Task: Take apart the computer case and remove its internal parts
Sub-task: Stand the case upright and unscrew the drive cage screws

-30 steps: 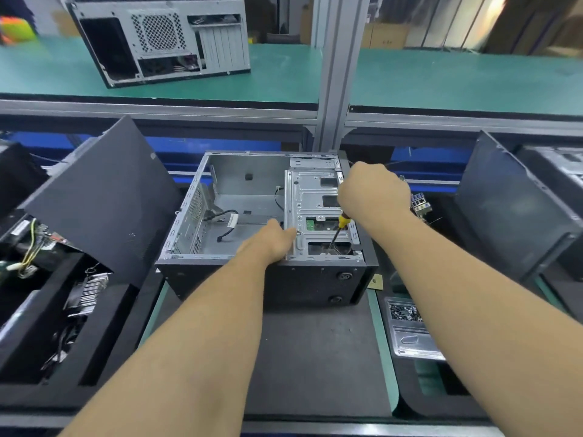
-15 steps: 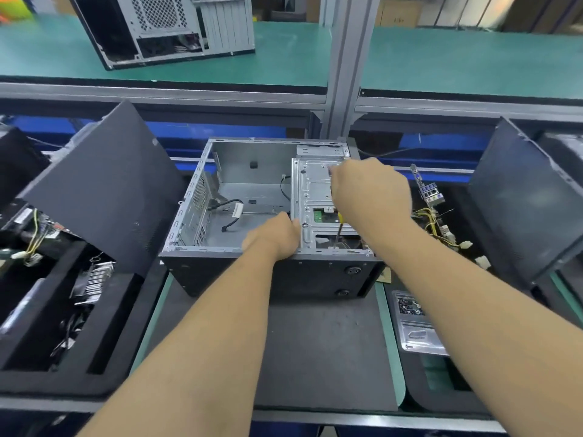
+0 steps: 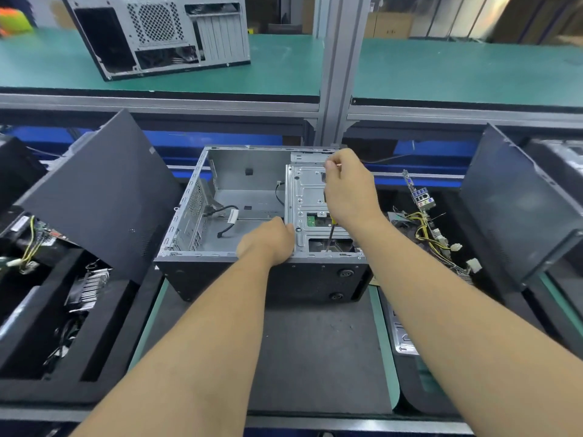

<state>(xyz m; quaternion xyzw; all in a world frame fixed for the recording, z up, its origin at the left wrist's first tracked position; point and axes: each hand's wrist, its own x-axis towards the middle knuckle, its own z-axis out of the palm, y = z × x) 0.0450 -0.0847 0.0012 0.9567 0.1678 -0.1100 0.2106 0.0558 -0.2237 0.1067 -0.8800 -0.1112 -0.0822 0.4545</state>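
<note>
Currently the computer case [image 3: 262,216] lies on its side with the open face up, on the dark mat [image 3: 315,342] of the tabletop, directly in front of me. I take the case as the landmark for all positions below.

At the case's near rim, my left hand [image 3: 268,241] grips the left edge of the drive cage [image 3: 310,197], fingers curled over the metal. I judge this grip serves to brace the cage against the turning force of the tool.

Above the cage, my right hand [image 3: 350,190] is closed around the screwdriver [image 3: 329,236]. The yellow handle shows just below the palm, and the dark shaft points down to the cage's near edge, where I presume a retaining screw sits; the screw itself is too small to confirm.

Inside the case, left of the cage, the main bay holds only a loose black cable [image 3: 225,216]. I judge most internal parts are already out and the cage is the step in hand.

Left of the case, a removed side panel [image 3: 104,190] leans upright. Right of the case, a wiring bundle [image 3: 432,234] lies in a tray. Beyond the case, a second chassis [image 3: 161,33] rests on the green shelf.
</note>
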